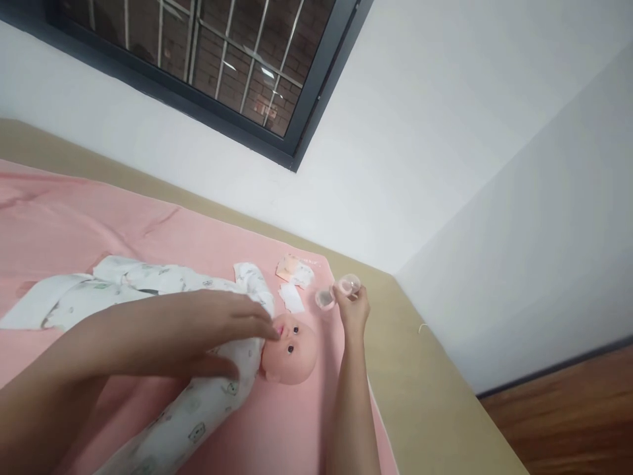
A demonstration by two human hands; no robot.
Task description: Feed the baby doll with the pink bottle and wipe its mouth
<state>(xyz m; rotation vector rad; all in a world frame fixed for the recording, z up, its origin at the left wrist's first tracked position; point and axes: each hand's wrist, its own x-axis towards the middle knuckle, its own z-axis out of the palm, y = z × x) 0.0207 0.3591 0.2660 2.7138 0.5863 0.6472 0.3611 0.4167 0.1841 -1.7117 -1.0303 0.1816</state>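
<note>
A baby doll in a white printed outfit lies on its back on a pink cloth, its head toward the right. My left hand reaches across the doll's chest with fingers stretched out, the fingertips at its mouth and chin; whether they touch is unclear. Beyond the head, my right hand pinches a small clear round cup. Just left of those fingers is a second clear round piece, apparently resting on the cloth. What either contains cannot be made out.
Near the cloth's far corner lie a torn wrapper and a white paper piece. The cloth covers part of a tan tabletop pushed against a white wall. Above is a dark-framed window with bars.
</note>
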